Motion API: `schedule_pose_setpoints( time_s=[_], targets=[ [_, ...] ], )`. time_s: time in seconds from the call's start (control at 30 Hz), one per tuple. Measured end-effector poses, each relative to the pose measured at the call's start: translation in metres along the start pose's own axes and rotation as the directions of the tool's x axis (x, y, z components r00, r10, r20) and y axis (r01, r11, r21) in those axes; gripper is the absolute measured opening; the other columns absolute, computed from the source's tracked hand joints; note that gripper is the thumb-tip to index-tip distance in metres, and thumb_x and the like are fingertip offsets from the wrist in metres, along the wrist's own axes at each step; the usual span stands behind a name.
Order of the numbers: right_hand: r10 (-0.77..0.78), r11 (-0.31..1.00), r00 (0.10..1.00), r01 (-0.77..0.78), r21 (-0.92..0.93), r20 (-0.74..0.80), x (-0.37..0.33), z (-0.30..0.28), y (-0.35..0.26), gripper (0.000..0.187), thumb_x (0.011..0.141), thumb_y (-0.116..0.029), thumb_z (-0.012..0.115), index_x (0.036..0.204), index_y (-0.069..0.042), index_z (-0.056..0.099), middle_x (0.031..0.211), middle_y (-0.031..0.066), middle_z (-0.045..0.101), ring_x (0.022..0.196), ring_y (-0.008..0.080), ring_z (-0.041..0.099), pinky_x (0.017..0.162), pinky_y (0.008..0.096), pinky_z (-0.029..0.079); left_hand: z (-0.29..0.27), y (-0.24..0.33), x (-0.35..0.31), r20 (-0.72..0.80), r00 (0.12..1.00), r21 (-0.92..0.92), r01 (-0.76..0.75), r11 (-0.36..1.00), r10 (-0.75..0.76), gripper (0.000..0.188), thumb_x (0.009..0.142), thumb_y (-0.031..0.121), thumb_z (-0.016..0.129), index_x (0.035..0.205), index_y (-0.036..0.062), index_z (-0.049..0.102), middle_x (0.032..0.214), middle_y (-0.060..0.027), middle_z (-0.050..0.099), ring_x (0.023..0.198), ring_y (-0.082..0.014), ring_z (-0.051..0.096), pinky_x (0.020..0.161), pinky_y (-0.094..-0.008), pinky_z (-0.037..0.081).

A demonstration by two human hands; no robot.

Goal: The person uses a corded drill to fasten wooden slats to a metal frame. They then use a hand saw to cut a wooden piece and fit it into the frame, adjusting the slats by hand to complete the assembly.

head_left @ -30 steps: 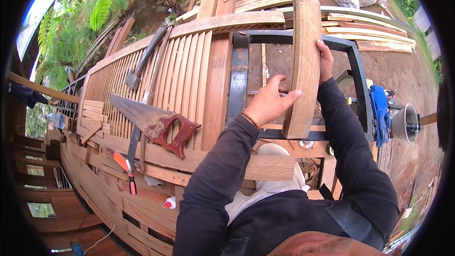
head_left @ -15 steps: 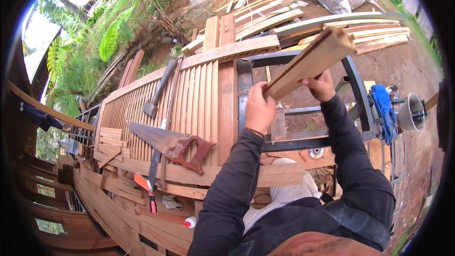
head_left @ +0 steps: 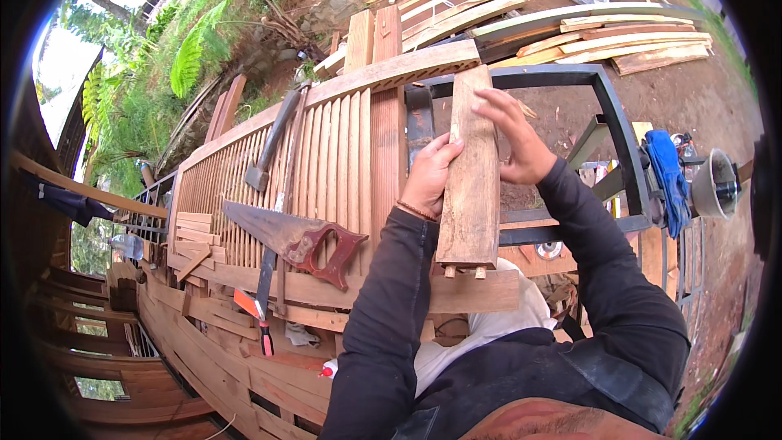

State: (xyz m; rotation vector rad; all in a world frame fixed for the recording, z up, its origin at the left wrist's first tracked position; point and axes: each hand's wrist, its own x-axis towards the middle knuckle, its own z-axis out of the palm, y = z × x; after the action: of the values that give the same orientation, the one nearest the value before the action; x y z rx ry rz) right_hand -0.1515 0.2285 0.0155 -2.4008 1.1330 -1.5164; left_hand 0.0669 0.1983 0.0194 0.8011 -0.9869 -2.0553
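A thick wooden board [head_left: 471, 195] stands lengthwise in front of me, two small wooden pegs [head_left: 480, 273] sticking out of its near end. Gripping its left edge is my left hand [head_left: 428, 178], thumb on the upper face. My right hand [head_left: 523, 140] is at the right edge, fingers stretched out and apart, fingertips against the board near its far end. Left of my hands lies a slatted wooden panel [head_left: 332, 155]. On the panel rest a handsaw [head_left: 281, 236] with a reddish handle and a hammer [head_left: 271, 143] with a dark handle.
A dark metal frame [head_left: 607, 110] stands beyond my right hand. Blue gloves [head_left: 666, 179] hang beside a grey bucket [head_left: 714, 187]. Short wood strips [head_left: 195, 236] lie on the panel's left end. An orange-bladed tool [head_left: 265, 338] is near the front. Stacked planks [head_left: 619, 41] lie behind.
The board has swung from a raised slant at the right to point lengthwise toward me, its pegged end now showing. My right hand has loosened and spread its fingers; the left still holds.
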Motion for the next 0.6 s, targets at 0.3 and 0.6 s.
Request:
schedule_pose_setpoints(
  time_s=[0.3,0.6],
  targets=[
    [0.766,0.163,0.595,-0.547,0.821,0.244,-0.028,0.038,0.062,0.062,0.103,-0.038,0.064,0.152,-0.006,0.044,0.135,0.0137,0.061,0.118,0.0212,0.065,0.092,0.0372,0.057,0.020,-0.013,-0.005,-0.009,1.000,0.031,-0.010,0.999,0.010,0.056,0.100,0.001,0.059,0.152,-0.0056,0.040,0.120,-0.0139,0.070,0.102,-0.0186,0.072,0.087,-0.0317,0.060],
    [0.715,-0.076,0.590,-0.466,0.882,0.374,-0.028,0.057,0.048,0.051,0.100,-0.027,0.061,0.142,0.000,0.051,0.121,0.0163,0.068,0.105,0.0238,0.072,0.091,0.0381,0.059,0.022,-0.011,-0.002,-0.051,0.998,0.049,0.047,0.998,-0.044,0.049,0.102,0.005,0.054,0.150,-0.0020,0.047,0.119,-0.0114,0.069,0.099,-0.0175,0.071,0.081,-0.0338,0.062]
  ],
)
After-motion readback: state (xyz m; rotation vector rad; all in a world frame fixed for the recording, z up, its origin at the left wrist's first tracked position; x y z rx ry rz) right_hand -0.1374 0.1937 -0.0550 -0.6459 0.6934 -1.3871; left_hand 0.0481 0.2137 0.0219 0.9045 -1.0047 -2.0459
